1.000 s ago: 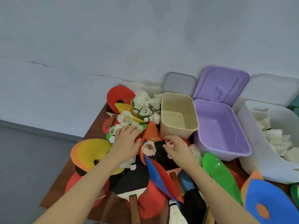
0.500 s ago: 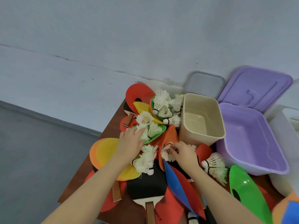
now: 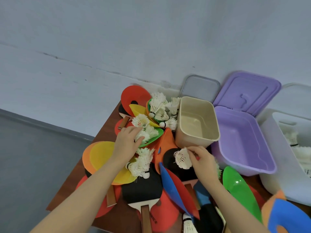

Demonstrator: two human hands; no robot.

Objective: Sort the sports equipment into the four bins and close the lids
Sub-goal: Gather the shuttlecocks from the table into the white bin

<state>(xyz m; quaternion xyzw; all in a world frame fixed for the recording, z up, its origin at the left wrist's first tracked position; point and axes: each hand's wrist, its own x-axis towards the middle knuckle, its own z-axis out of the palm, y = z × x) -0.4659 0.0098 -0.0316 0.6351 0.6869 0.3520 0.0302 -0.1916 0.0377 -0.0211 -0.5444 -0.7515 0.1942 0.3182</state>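
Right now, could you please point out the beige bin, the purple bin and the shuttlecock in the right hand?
beige bin (image 3: 193,132): head view, near wall.
purple bin (image 3: 235,142): head view, inner floor.
shuttlecock (image 3: 182,158): head view, feather skirt.

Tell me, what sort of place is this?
Probably a sports storeroom or sorting corner: a brown wooden table against a bare grey wall, heaped with white feather shuttlecocks, and open plastic bins such as the purple one.
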